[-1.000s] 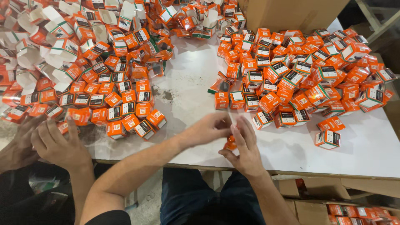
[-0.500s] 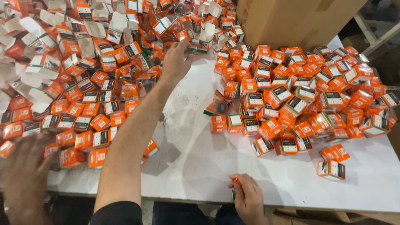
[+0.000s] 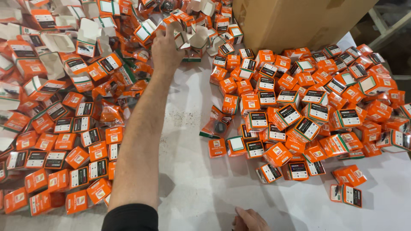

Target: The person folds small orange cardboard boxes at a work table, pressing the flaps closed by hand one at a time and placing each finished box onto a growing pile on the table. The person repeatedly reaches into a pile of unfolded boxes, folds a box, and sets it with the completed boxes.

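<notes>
Reaching left hand (image 3: 168, 50) among open orange boxes (image 3: 182, 36), cardboard carton (image 3: 295, 21) beside

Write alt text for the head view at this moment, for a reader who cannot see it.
A person's left hand reaches far across a white table to grasp an open, unfolded white-and-orange cardboard box in a heap. Their right hand rests at the near edge. Small closed orange boxes cover both sides, beside a large brown carton.

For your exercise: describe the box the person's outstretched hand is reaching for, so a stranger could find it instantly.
Start at the big brown cardboard carton at the table's far edge. Left of it, the left hand touches an open box: its pale flaps stand open, unlike the closed orange boxes heaped on the right.
</notes>
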The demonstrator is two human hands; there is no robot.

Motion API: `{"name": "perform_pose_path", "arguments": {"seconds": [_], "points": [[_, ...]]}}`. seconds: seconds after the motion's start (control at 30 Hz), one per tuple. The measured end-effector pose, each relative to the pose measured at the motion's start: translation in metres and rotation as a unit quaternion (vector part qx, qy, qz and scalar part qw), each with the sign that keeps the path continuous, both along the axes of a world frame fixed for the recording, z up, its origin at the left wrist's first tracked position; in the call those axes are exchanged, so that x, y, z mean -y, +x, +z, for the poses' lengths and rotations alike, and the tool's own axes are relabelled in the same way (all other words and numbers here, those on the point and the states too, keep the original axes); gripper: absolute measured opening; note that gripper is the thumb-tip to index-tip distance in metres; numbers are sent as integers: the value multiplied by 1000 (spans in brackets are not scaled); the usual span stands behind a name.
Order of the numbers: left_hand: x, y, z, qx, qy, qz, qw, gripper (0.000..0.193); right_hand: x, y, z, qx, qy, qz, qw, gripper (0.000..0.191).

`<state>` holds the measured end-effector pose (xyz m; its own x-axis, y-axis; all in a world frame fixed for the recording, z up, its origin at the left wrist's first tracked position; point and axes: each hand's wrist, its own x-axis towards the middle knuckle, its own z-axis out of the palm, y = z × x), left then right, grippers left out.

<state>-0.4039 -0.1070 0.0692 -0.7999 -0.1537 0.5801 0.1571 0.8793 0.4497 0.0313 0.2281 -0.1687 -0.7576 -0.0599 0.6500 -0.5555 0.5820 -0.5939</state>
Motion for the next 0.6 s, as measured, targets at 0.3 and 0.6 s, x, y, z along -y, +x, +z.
{"name": "perform_pose_path", "arguments": {"seconds": [0.3,0.6], "points": [[-51,142,25,-39,79,-258,962,46,38,-22,131,55,-68,0,996,33],[-84,361,-13,-96,-168,-297,935,70,45,-43,175,95,-24,49,994,35]]}}
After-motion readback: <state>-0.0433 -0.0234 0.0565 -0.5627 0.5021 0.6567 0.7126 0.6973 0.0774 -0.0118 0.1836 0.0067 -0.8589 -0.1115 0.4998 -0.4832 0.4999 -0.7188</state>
